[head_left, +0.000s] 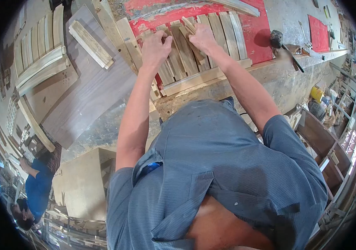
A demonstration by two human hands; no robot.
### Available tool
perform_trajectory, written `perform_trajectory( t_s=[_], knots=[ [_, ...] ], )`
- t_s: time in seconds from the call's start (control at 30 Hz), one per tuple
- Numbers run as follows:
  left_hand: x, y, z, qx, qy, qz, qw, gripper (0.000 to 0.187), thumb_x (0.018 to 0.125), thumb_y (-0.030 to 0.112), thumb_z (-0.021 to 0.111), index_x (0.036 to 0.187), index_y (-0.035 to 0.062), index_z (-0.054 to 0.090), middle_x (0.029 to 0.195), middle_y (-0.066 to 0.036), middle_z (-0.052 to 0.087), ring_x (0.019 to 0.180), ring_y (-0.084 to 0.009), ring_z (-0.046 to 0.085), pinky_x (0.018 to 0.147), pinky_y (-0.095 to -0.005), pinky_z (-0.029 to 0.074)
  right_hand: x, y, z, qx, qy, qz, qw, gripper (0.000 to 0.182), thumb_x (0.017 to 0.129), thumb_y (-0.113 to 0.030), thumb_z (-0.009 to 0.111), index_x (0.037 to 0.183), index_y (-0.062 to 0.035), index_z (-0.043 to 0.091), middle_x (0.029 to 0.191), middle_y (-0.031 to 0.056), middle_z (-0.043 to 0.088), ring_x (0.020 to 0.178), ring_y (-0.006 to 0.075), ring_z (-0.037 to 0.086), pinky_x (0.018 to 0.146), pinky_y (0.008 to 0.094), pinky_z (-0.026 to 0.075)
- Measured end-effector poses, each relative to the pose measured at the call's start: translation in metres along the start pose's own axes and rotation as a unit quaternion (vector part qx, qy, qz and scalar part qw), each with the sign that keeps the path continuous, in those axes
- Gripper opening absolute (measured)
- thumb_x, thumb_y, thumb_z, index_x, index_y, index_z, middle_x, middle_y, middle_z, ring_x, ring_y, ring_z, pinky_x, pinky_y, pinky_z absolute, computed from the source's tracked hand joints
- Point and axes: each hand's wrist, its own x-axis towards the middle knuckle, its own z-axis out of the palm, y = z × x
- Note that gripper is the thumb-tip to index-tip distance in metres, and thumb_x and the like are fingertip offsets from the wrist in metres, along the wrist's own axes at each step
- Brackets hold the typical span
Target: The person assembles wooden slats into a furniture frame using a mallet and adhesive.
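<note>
A row of wooden slats (217,35) stands side by side against a lower wooden rail (211,78) on the red bench surface. My right hand (203,40) is closed around a loose wooden slat (188,26), which lies tilted over the row. At the left part of the row, my left hand (156,48) has its fingers curled and its thumb close to them at the upper slat ends. What sits between those fingers is hidden.
A black-headed mallet (276,38) lies to the right on the bench. Left are a stacked pair of wooden strips (91,44), a board (96,85) and another slatted assembly (40,37). A co-worker in blue (38,187) is at far left.
</note>
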Motion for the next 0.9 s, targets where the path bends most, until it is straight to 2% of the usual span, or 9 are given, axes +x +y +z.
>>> perform_trajectory(
  t_s=[0.07,0.2,0.27,0.43,0.7,0.77,0.83,0.87,0.9],
  knots=[
    [-0.005,0.0,0.005,0.013,0.006,0.002,1.0,0.032,0.089,0.031,0.067,0.097,0.0001,0.073,0.082,-0.018,0.073,0.077,-0.0323,0.071,0.074,-0.0417,0.054,-0.006,-0.005,0.0,-0.003,-0.052,0.018,0.998,0.029,0.081,-0.021,0.068,0.098,0.002,0.069,0.09,0.0294,0.069,0.092,0.046,0.067,0.084,0.0493,0.053],
    [-0.022,0.001,0.014,0.01,-0.026,-0.014,1.0,0.03,0.089,0.029,0.067,0.098,-0.0002,0.073,0.083,-0.019,0.073,0.076,-0.032,0.071,0.073,-0.0406,0.054,-0.019,-0.004,0.008,0.058,-0.016,0.036,0.998,0.027,0.079,-0.019,0.069,0.094,0.0037,0.069,0.09,0.0307,0.068,0.092,0.0462,0.067,0.084,0.0496,0.053],
    [-0.033,0.003,0.017,-0.017,-0.015,-0.029,0.999,0.029,0.09,0.026,0.068,0.097,-0.0013,0.072,0.081,-0.019,0.073,0.073,-0.0307,0.071,0.071,-0.0394,0.054,-0.031,-0.002,0.009,0.018,-0.015,-0.001,1.0,0.024,0.072,-0.014,0.068,0.086,0.0053,0.068,0.088,0.0295,0.069,0.087,0.0476,0.067,0.082,0.0518,0.054],
    [-0.052,-0.002,0.022,-0.044,-0.009,0.002,0.999,0.027,0.089,0.024,0.07,0.098,-0.002,0.072,0.077,-0.018,0.072,0.07,-0.0247,0.07,0.069,-0.0367,0.053,-0.038,-0.001,0.012,0.018,-0.044,0.014,0.999,0.025,0.072,-0.015,0.069,0.087,0.0048,0.068,0.089,0.028,0.069,0.09,0.0464,0.067,0.084,0.0517,0.053],
    [-0.06,-0.006,-0.004,-0.092,0.007,-0.059,0.994,0.03,0.092,0.024,0.071,0.098,-0.005,0.072,0.078,-0.011,0.072,0.071,-0.0133,0.064,0.067,-0.0305,0.051,-0.025,0.0,0.016,0.0,-0.018,0.021,1.0,0.031,0.076,-0.02,0.069,0.092,0.0061,0.065,0.094,0.0306,0.068,0.094,0.0468,0.066,0.087,0.0494,0.053],
    [-0.05,-0.003,-0.005,-0.109,0.027,-0.054,0.992,0.029,0.091,0.023,0.071,0.098,-0.0043,0.072,0.079,-0.013,0.072,0.071,-0.0153,0.066,0.068,-0.0314,0.052,-0.025,0.008,0.016,0.012,-0.05,0.008,0.999,0.034,0.078,-0.022,0.07,0.096,0.0058,0.065,0.1,0.0306,0.068,0.098,0.0461,0.065,0.089,0.0492,0.052],
    [-0.033,0.002,-0.001,-0.007,0.042,-0.008,0.999,0.028,0.09,0.024,0.071,0.099,-0.0027,0.073,0.079,-0.014,0.073,0.07,-0.0222,0.069,0.07,-0.0338,0.054,-0.025,0.003,-0.017,0.053,-0.038,0.059,0.996,0.035,0.08,-0.025,0.07,0.096,0.0055,0.067,0.102,0.031,0.068,0.1,0.0453,0.065,0.09,0.0492,0.053],
    [-0.018,0.016,0.002,0.045,0.031,0.013,0.998,0.025,0.089,0.022,0.069,0.1,0.0001,0.074,0.086,-0.016,0.073,0.081,-0.0312,0.07,0.079,-0.0395,0.055,-0.028,0.004,-0.028,0.097,-0.03,0.108,0.989,0.036,0.082,-0.028,0.07,0.097,0.0052,0.068,0.104,0.0313,0.068,0.103,0.0444,0.066,0.091,0.0492,0.053],
    [0.0,0.023,0.011,0.088,0.043,0.085,0.992,0.025,0.088,0.022,0.069,0.102,0.0019,0.073,0.093,-0.016,0.073,0.089,-0.0332,0.068,0.085,-0.0415,0.053,-0.025,0.017,-0.024,0.094,-0.034,0.108,0.989,0.036,0.082,-0.028,0.07,0.097,0.0052,0.068,0.104,0.0313,0.068,0.103,0.0444,0.066,0.091,0.0492,0.053]
  ],
)
